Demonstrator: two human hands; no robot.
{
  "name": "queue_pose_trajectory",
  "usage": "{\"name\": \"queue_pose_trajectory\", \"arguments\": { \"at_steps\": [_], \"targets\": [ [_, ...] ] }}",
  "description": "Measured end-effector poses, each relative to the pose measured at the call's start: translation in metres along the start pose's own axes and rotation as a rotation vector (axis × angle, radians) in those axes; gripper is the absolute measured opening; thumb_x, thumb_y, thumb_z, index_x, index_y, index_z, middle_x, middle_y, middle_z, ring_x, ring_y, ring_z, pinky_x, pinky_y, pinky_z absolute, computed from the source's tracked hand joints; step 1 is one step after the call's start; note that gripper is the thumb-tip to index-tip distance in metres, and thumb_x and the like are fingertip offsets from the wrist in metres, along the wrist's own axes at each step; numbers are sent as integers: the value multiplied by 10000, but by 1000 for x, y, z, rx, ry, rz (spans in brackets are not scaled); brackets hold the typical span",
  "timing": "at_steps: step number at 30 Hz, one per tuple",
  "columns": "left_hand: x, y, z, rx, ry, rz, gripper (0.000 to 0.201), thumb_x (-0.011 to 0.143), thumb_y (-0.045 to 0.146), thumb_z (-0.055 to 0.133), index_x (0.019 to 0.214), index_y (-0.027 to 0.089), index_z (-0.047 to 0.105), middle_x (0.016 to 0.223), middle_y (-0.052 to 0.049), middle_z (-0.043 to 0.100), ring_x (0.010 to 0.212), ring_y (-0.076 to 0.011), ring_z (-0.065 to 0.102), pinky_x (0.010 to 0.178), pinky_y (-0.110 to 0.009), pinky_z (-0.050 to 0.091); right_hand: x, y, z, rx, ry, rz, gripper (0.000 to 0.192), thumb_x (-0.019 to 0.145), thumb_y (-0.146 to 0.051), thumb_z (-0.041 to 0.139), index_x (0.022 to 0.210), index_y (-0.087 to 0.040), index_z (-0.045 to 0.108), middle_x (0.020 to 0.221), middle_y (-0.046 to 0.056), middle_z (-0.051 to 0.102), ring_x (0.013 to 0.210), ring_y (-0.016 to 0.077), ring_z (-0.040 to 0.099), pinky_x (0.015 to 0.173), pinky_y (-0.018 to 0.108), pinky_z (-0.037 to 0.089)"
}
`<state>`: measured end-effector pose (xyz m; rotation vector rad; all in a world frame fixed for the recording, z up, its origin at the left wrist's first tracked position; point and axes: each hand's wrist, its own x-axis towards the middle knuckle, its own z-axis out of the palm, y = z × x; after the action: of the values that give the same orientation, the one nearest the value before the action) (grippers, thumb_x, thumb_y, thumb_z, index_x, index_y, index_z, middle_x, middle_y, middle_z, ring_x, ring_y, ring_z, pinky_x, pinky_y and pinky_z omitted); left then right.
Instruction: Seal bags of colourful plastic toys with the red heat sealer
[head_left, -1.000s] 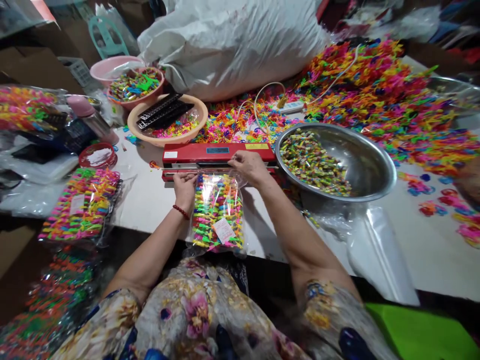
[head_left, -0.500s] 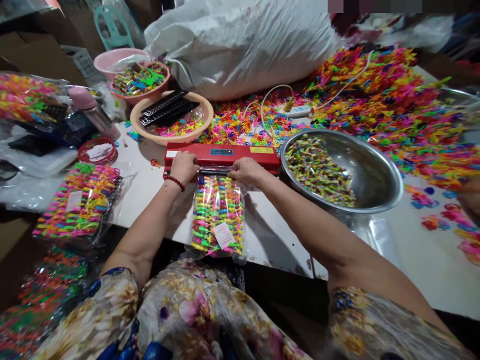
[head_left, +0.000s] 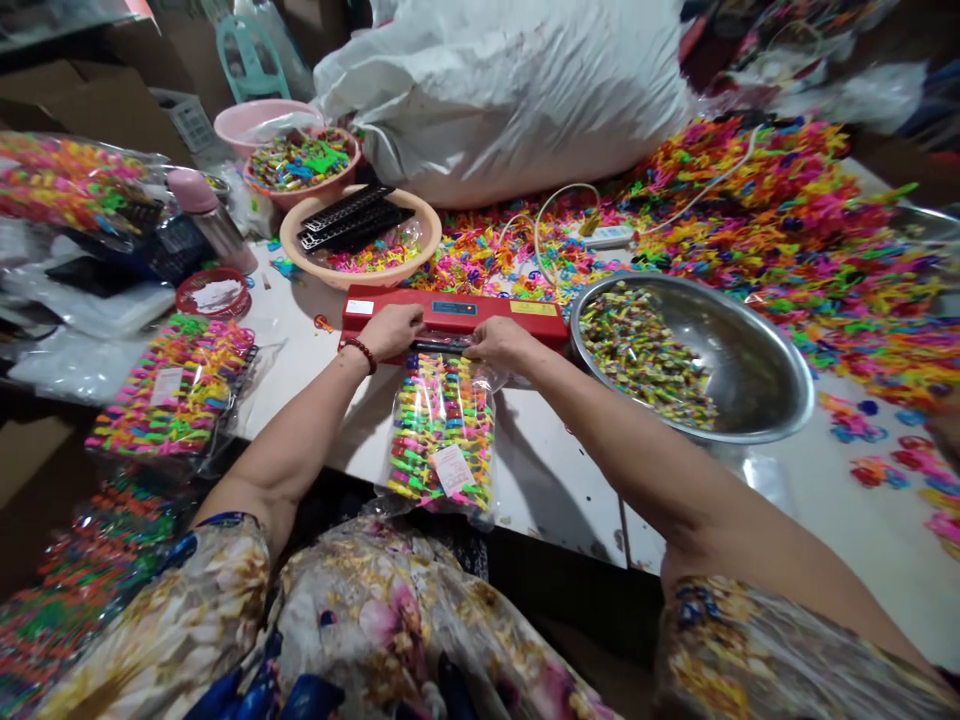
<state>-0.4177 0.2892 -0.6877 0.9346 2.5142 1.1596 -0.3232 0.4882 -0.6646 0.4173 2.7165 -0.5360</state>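
A clear plastic bag (head_left: 442, 430) packed with bright plastic pieces and a white paper slip lies at the table's front edge, its top end at a red bag sealer (head_left: 405, 300). My left hand (head_left: 394, 332) is closed at the left corner of the bag's top, with a dark red bead bracelet at the wrist. At the right corner, my right hand (head_left: 499, 342) pinches the plastic edge. Both hands rest against the front of the sealer. The exact grip of the fingertips is partly hidden.
A steel bowl (head_left: 772, 390) of small wrapped pieces stands at the right. Behind the sealer are a peach basin (head_left: 435, 240), a big white sack (head_left: 510, 110) and heaped colourful pieces (head_left: 787, 210). Another filled bag (head_left: 172, 385) lies left, near a pink-capped bottle (head_left: 214, 220).
The view has shifted slightly, so the scene sits a little further right. My left hand has moved slightly inward along the bag's top edge; both hands stay at the sealer.
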Motion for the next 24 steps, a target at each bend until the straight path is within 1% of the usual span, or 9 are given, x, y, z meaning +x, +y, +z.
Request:
{"name": "queue_pose_trajectory", "arguments": {
  "at_steps": [2, 4, 9, 11, 14, 16, 19, 21, 24],
  "targets": [
    [5, 12, -1, -134, 102, -149, 316, 804, 67, 631, 543, 177, 492, 560, -17, 476, 598, -165, 478, 718, -308, 417, -1, 0, 2, 23, 12, 2, 179, 697, -276, 771, 569, -185, 685, 518, 22, 577, 587, 175, 566, 537, 275, 339],
    [15, 30, -8, -296, 275, -162, 309, 869, 117, 615, 588, 167, 497, 578, -10, 494, 623, -157, 523, 724, -296, 435, 0, 0, 4, 30, 15, 19, 160, 702, -273, 775, 592, -186, 698, 534, 23, 589, 604, 180, 582, 551, 274, 353],
    [25, 87, -45, -457, 581, 197, 329, 1000, 359, 505, 756, 141, 541, 773, -7, 518, 880, -182, 653, 815, -330, 448, -9, 1, -5, 4, 44, 36, 154, 774, -303, 763, 791, -151, 742, 752, 76, 694, 763, 241, 664, 673, 295, 460],
    [5, 101, -54, -353, 574, 265, 321, 1009, 337, 491, 753, 146, 526, 758, -8, 511, 878, -189, 650, 814, -340, 453, -28, -4, -12, -6, 272, 5, 399, 771, -364, 786, 1083, -126, 710, 1053, 147, 707, 961, 308, 669, 789, 345, 515],
    [-48, 108, -47, -191, 424, 350, 224, 959, 249, 569, 758, 174, 506, 705, -5, 528, 755, -168, 597, 761, -322, 470, -77, -24, -14, -12, 657, -214, 806, 794, -464, 761, 1457, -135, 442, 1494, 215, 440, 1278, 380, 527, 931, 440, 536],
    [-89, 109, -35, -154, 265, 438, 171, 949, 209, 539, 782, 185, 507, 715, -15, 552, 690, -156, 552, 710, -311, 467, -114, -43, -6, 3, 684, -432, 702, 894, -423, 637, 1504, -190, 380, 1553, 163, 381, 1366, 339, 462, 968, 425, 540],
    [-148, 108, -19, -248, 188, 507, 69, 955, 217, 514, 904, 183, 546, 848, -56, 603, 760, -169, 559, 715, -311, 478, -162, -61, 12, 100, 586, -681, 468, 943, -228, 456, 1408, -211, 505, 1376, 110, 592, 1246, 239, 587, 984, 355, 538],
    [-183, 100, -16, -356, 252, 455, 123, 962, 261, 530, 1047, 175, 556, 983, -93, 615, 858, -179, 576, 755, -313, 492, -185, -53, 21, 206, 531, -636, 381, 911, -215, 445, 1250, -205, 617, 1146, 90, 708, 1018, 221, 689, 889, 335, 565],
    [-228, 70, -18, -382, 163, 233, 209, 952, 334, 555, 1079, 168, 566, 1039, -105, 612, 909, -185, 577, 793, -318, 495, -199, -15, 31, 286, 526, -171, 309, 868, -378, 491, 1029, -199, 685, 842, 81, 714, 728, 249, 684, 696, 366, 566]
  ]
}}
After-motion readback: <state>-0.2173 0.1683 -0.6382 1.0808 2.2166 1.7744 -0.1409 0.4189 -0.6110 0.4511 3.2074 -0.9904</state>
